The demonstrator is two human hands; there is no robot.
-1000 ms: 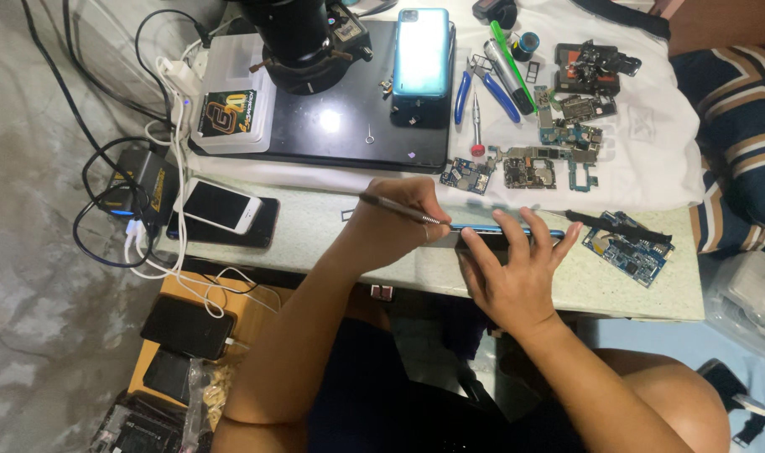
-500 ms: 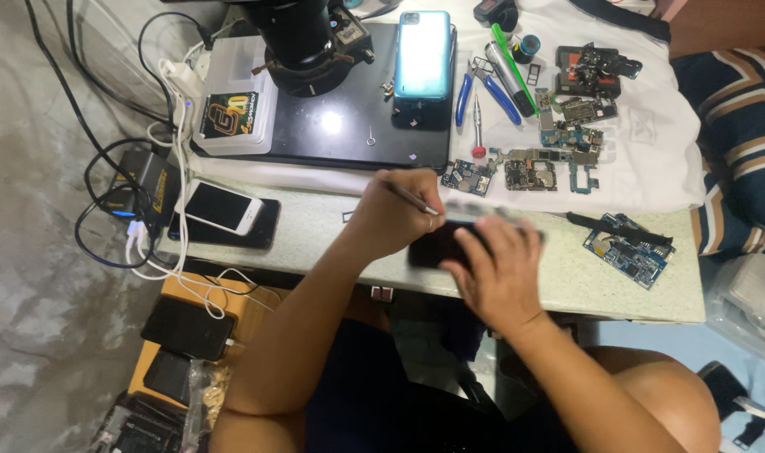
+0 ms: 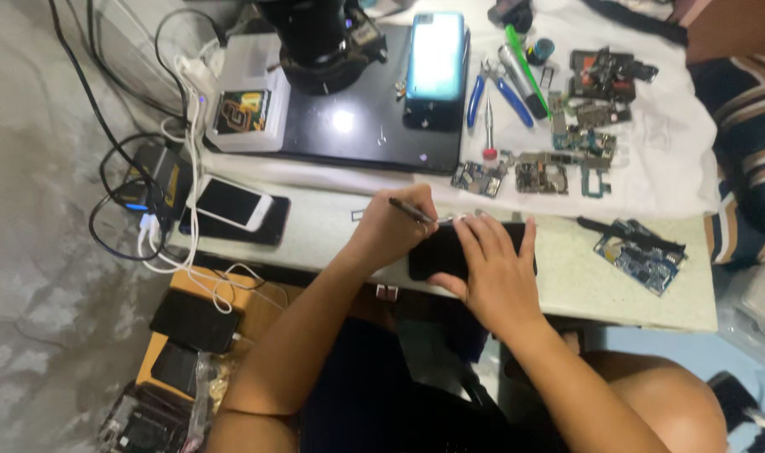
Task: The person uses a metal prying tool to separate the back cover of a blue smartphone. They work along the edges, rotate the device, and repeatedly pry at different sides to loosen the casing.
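A black phone (image 3: 437, 252) lies flat, dark side up, at the near edge of the bench (image 3: 567, 277). Circuit boards (image 3: 533, 176) and blue pliers (image 3: 500, 91) lie beyond it; a white phone (image 3: 230, 202) sits well to the left. The right hand (image 3: 496, 273) lies spread over the phone, pressing it down. The left hand (image 3: 391, 235), touching the phone's left end, pinches a thin tool (image 3: 412, 210).

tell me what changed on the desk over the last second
The right hand turned the phone from edge-up, blue rim showing, to flat with its dark face up, and now presses it down with spread fingers. The left hand kept the thin tool and stayed at the phone's top edge. The white phone, pliers and circuit boards have not moved.
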